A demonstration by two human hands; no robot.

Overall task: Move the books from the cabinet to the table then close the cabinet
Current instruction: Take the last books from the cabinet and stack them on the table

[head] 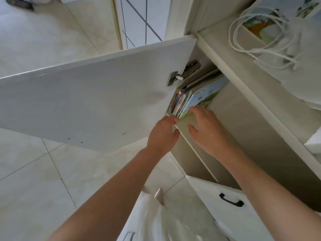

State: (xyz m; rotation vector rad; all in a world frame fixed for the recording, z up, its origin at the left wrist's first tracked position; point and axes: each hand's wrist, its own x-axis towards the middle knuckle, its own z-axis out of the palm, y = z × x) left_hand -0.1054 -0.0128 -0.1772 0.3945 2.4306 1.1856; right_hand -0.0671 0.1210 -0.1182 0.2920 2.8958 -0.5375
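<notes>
The white cabinet door (83, 101) stands swung open to the left on a metal hinge (184, 71). Inside, a row of thin colourful books (178, 101) leans against the left wall, with a larger blue-and-green picture book (205, 94) on its right side. My left hand (163, 134) reaches to the near ends of the thin books, fingertips touching them. My right hand (206, 131) lies over the bottom corner of the picture book, fingers spread and touching its cover. Neither hand plainly grips anything.
The cabinet top (260, 87) carries white paper bags with cord handles (264, 35). A second white door with a black handle (231, 200) is ajar at the lower right. Pale floor tiles (34, 180) spread to the left; white clothing (156, 220) fills the bottom.
</notes>
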